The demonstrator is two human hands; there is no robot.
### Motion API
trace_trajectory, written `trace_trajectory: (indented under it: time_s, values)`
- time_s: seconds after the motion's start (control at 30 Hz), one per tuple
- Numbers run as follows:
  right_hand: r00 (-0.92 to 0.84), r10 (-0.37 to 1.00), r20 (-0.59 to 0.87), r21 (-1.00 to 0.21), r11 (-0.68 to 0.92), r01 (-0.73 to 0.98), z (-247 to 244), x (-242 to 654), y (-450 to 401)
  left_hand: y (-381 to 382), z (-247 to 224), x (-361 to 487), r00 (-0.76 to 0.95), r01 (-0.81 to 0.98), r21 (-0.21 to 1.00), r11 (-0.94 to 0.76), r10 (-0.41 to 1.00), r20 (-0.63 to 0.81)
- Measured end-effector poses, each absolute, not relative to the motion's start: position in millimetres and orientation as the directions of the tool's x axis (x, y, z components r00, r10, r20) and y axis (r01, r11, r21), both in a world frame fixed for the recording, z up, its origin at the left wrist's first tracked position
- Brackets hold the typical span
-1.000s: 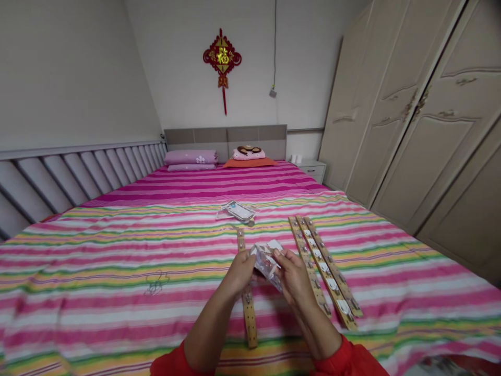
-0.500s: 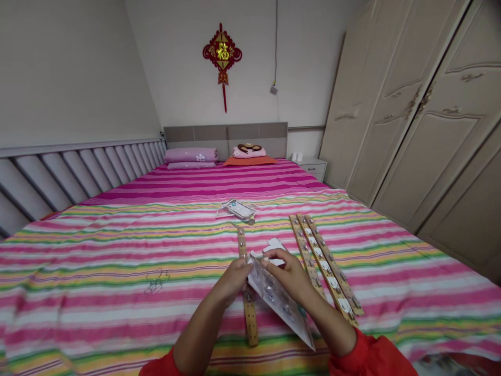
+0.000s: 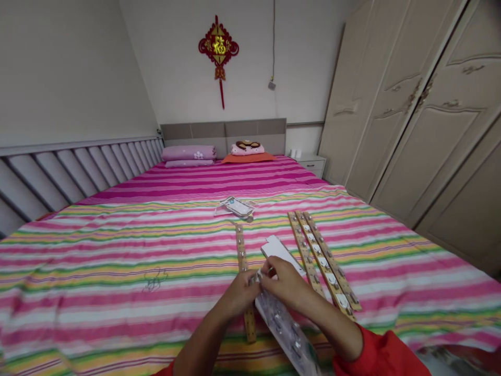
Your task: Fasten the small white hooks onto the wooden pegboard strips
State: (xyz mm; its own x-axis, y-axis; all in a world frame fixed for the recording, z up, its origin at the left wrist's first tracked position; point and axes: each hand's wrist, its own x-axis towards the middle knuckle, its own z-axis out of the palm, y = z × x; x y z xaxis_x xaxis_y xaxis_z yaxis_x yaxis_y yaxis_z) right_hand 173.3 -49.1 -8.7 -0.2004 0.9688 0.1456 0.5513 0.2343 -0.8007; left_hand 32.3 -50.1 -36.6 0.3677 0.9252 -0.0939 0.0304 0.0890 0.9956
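Observation:
A clear plastic packet (image 3: 287,334) with several small shiny pieces inside hangs slanting down from my hands. My left hand (image 3: 243,293) pinches its upper end from the left, fingers closed. From the right, my right hand (image 3: 285,281) has thumb and fingertips closed on the same end, close against the left. Under my left hand runs a narrow tan strip (image 3: 250,326) bearing small metal pieces; the hand covers its middle. Just beyond my right hand a white card (image 3: 279,247) lies on the striped sheet, partly hidden by the fingers.
Several tan strips (image 3: 324,249) with metal and white pieces lie side by side to the right. Farther off is a white-framed packet (image 3: 238,207). A tangle of thin thread (image 3: 154,279) rests on the striped sheet (image 3: 97,303) at left. Pillows (image 3: 189,153) lie by the headboard.
The packet has swung to hang more steeply, its lower end nearer me. My hands have come closer together at its top, and more of the white card shows.

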Motion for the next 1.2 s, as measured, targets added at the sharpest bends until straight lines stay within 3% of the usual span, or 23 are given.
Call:
trace_trajectory:
  time_s: [0.27,0.5,0.77,1.0,1.2]
  values:
    - [-0.209,0.978,-0.015,-0.887,0.083,0.454,-12,178,-19,-36,-46,44,0.295,0.086,0.995,0.047,0.953,-0.07]
    - [-0.213,0.973,-0.088,-0.996,-0.082,0.036,-19,192,-11,-15,-46,40,0.246,0.016,0.992,0.125,0.961,-0.125]
    - [-0.072,0.988,-0.137,-0.927,-0.154,-0.342,-44,196,10,6,-45,41,0.27,-0.131,0.958,0.257,0.939,-0.215]
    - [0.017,0.994,-0.107,-0.932,-0.094,-0.349,-59,196,27,39,-44,37,0.286,-0.133,0.946,0.295,0.926,-0.248]
    - [-0.065,0.997,-0.043,-0.974,-0.056,-0.219,-48,205,19,61,-51,28,0.288,-0.053,0.96,0.276,0.924,-0.25]
